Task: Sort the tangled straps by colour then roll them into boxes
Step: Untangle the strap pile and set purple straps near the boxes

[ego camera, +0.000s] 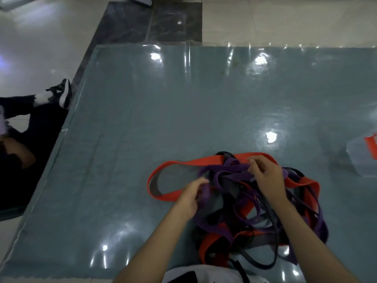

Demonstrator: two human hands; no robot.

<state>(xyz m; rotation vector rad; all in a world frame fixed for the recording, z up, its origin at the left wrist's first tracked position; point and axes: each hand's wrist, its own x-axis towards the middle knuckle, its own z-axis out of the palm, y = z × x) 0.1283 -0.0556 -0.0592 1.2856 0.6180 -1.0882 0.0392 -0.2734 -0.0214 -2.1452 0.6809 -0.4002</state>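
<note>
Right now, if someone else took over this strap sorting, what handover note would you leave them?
Left hand: grip on a purple strap at the pile's left side.
Right hand: pinching purple strap at the top of the tangled pile.
Orange, purple and dark straps all still knotted together on the plastic-covered table.
Clear box at far right holds something orange.
Left: nearly all untangling, sorting, rolling.

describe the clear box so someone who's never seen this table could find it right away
Start at the blue-grey mat under glossy plastic and follow it to its right edge, past the tangle of straps. There sits the clear box, partly cut off by the frame. It is the only see-through container, with something orange inside, apart from the pile.
</note>
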